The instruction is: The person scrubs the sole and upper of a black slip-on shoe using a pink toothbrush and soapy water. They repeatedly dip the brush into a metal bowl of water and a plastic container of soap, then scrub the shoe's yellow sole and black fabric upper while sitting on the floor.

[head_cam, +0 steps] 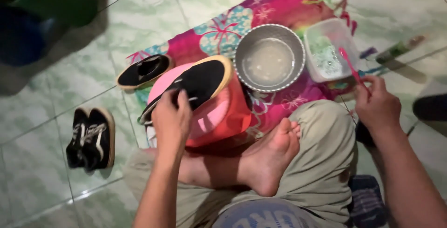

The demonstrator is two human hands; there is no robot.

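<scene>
The black slip-on shoe (193, 86) with the tan sole edge sits on top of a pink plastic basin (219, 114), roughly in the middle of the scene, tilted with its toe pointing far-right. The left hand (171, 121) is clamped over its near end, fingers curled around the heel area, so it's got a firm grip on it. The right hand (377, 104) is off to the right, pinching a pink toothbrush (350, 66) whose head reaches into a clear plastic tub (328, 46) with what looks like soapy water. Just left of that tub, touching the basin's far side, is a round metal bowl (269, 58) holding cloudy water. All of this sits on a bright magenta flowered cloth (279, 4) spread over a pale green tiled floor (139, 18). The matching shoe (143, 71) lies just left of the basin, and a separate pair of black lace-up sneakers (91, 138) sits further left on the tile. The person's bare foot (272, 156) rests crossed in front, near the basin.
</scene>
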